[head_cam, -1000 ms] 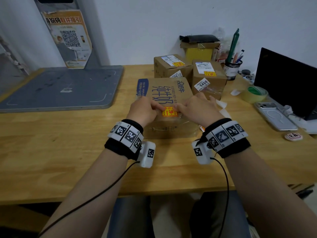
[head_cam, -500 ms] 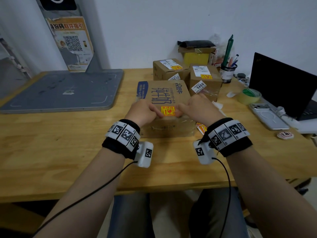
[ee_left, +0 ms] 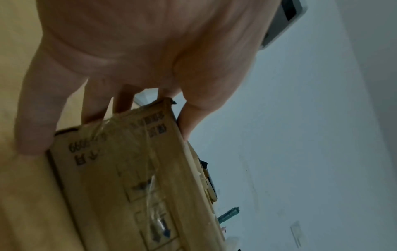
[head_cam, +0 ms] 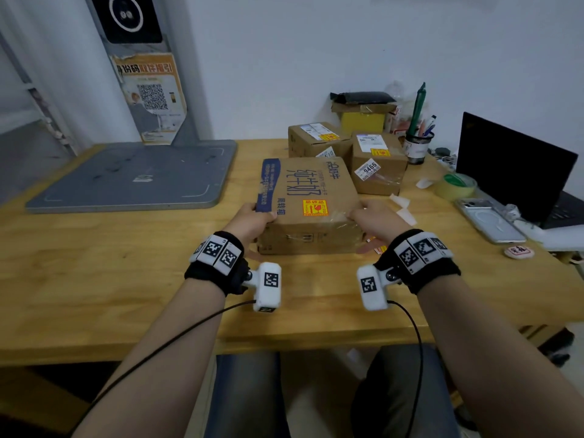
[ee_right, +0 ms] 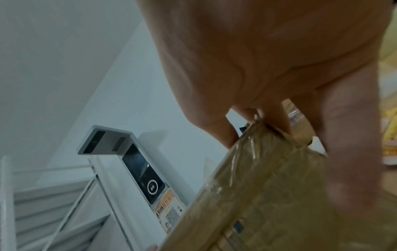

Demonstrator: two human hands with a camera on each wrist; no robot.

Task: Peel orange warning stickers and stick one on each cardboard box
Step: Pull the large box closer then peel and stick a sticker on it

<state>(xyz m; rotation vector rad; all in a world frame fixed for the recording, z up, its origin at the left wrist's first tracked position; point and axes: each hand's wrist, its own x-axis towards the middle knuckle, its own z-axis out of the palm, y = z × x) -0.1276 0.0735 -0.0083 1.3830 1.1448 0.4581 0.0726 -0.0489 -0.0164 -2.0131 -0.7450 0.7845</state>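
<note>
Item: large cardboard box (head_cam: 308, 197) at mid-desk (head_cam: 94, 263), orange sticker (head_cam: 314, 207) already on its top; my left hand (head_cam: 252, 216) and right hand (head_cam: 373, 218) clamp its near corners (thumbs on top). Step in hand, I judge: shifting this labelled box aside; next calls for peeling a fresh sticker.

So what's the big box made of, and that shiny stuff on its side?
The big box looks like brown cardboard, matte, with printed writing and a worn, frayed corner in the left wrist view. The shiny stuff seems to be clear plastic packing tape: it is see-through, wrinkled and glints. Left hand and right hand grip the box's sides.
</note>
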